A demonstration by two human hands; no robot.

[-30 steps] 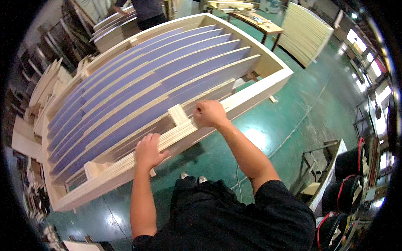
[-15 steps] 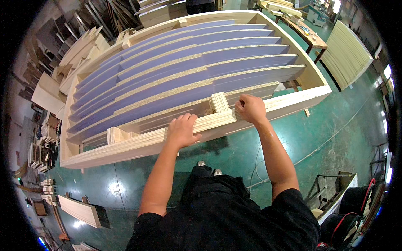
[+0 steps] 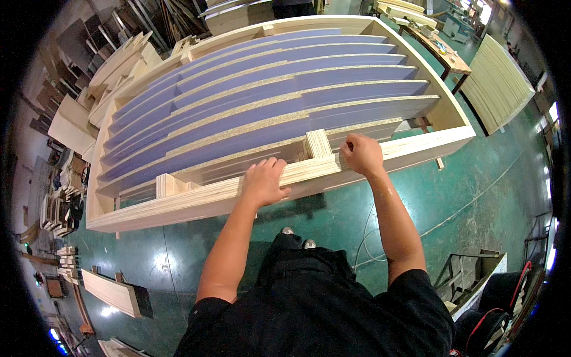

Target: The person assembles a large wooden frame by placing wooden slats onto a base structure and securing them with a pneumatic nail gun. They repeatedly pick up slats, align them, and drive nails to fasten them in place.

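A large pale wooden frame (image 3: 140, 213) stretches across in front of me, wider than my reach. Inside it run several long slats (image 3: 250, 98) with bluish-purple faces and speckled chipboard edges. Over its near rail lies my left hand (image 3: 263, 181), fingers wrapped across the top and thumb toward my side. My right hand (image 3: 364, 156) is curled into a fist at the same rail, to the right of a layered plywood block (image 3: 319, 144). What that fist holds, if anything, is hidden. Another plywood block (image 3: 168, 185) sits inside the rail, left of my left hand.
Stacked boards (image 3: 498, 86) lean at the right, by a wooden workbench (image 3: 440, 50) with tools. Wood pieces (image 3: 119, 74) pile up on the left. A plank (image 3: 111, 293) lies low at left on the green floor. A cable (image 3: 361, 244) trails near my feet; a metal-framed cart (image 3: 476, 276) stands lower right.
The view has shifted slightly, so the frame and background sit a little further right. Both hands keep their places on the near rail.
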